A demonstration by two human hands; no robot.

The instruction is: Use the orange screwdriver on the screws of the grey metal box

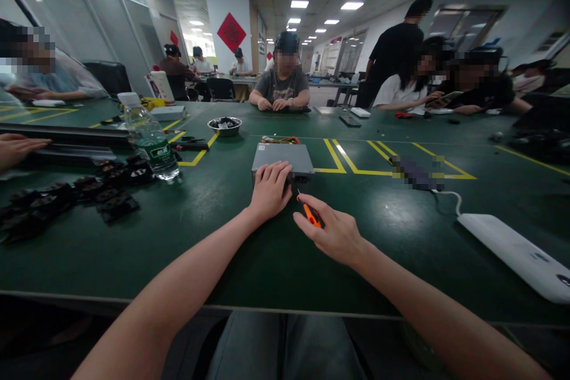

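A grey metal computer power supply [285,155] lies on the green table, its bundle of coloured wires [280,140] at the far side. My left hand [270,193] grips its near edge, fingers laid over the top; the thumb is partly hidden. In my right hand [333,228] is an orange and black screwdriver [310,214], held between thumb and fingers. Its thin tip points at the near face of the power supply, close to my left fingertips. Whether the tip touches a screw I cannot tell.
Left of me stand a water bottle [154,145] and several black parts [116,205]. A metal bowl [225,126] of small parts sits farther back. On the right, a phone [414,172] is cabled to a white power bank [516,255]. A co-worker [285,80] sits opposite.
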